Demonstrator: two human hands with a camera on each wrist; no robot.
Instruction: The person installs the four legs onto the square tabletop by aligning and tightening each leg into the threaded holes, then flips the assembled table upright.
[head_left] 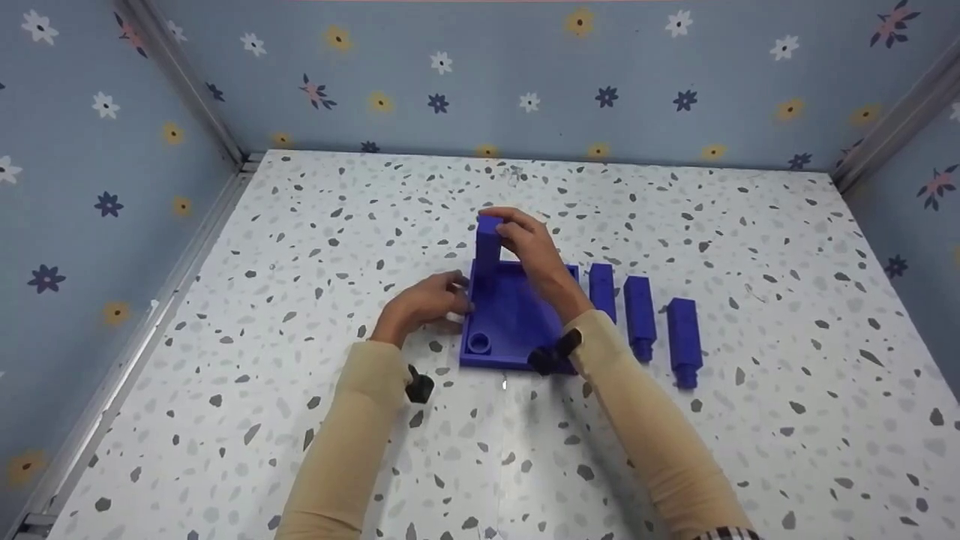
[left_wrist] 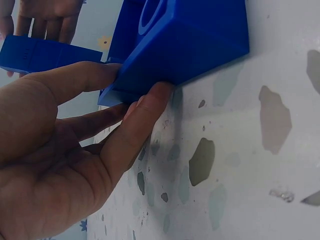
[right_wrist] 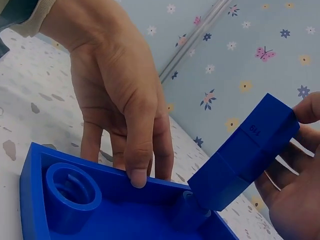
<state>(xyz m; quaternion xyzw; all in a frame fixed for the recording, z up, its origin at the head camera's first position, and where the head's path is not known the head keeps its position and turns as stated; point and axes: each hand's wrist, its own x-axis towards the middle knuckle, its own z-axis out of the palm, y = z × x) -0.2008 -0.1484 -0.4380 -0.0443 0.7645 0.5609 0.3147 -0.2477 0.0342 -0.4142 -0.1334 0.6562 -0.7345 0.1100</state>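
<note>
A shallow blue tray point(head_left: 517, 307) with raised walls lies on the table. My left hand point(head_left: 435, 298) pinches its left wall, with the thumb over the rim and the other fingers outside, as the left wrist view shows. A square blue leg point(head_left: 488, 244) stands at the tray's far left corner, and my right hand point(head_left: 534, 251) grips its top end. In the right wrist view, the leg's lower end meets a round corner socket point(right_wrist: 189, 212) at a tilt; how deep it sits cannot be told. Another round socket point(right_wrist: 73, 187), threaded inside, stands in the near left corner.
Right of the tray lie three more square blue legs, a near one point(head_left: 602, 291), a middle one point(head_left: 640, 311) and an outer one point(head_left: 684, 337); threaded ends show on the latter two. Flower-patterned panels point(head_left: 495, 82) bound the speckled table point(head_left: 300, 247).
</note>
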